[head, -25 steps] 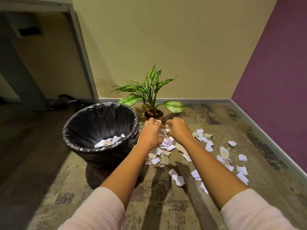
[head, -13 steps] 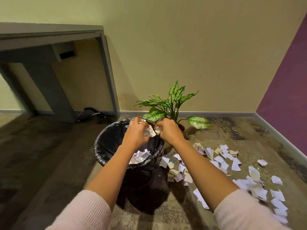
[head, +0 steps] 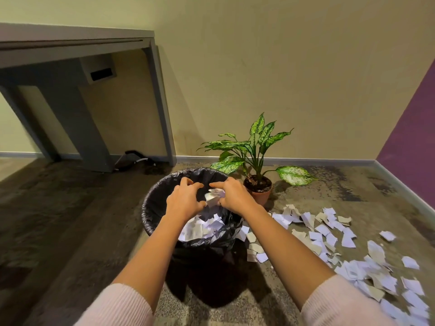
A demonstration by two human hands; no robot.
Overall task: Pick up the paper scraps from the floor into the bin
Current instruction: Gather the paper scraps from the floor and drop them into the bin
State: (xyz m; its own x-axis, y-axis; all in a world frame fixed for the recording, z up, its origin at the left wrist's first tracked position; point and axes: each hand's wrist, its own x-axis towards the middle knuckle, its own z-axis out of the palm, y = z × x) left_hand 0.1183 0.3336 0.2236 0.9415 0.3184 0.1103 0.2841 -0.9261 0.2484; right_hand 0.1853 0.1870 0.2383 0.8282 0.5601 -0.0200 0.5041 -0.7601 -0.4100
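Held above the bin [head: 150, 209] so the load drops inside, the left hand [head: 186, 201] has loose, empty fingers while the right hand [head: 235, 196] curls round a few scraps [head: 213, 196].

The floor [head: 70, 231] is mottled carpet, dark brown at the left of the frame and paler grey-brown toward the right. A black-lined bin [head: 153, 203] stands on it at centre, with a potted plant [head: 257, 191] just beside it to the upper right. Paper scraps [head: 329, 241] lie scattered from the bin's right side down to the lower right corner. At upper left stands a grey desk [head: 94, 147], with a dark cable [head: 131, 152] lying at its foot.
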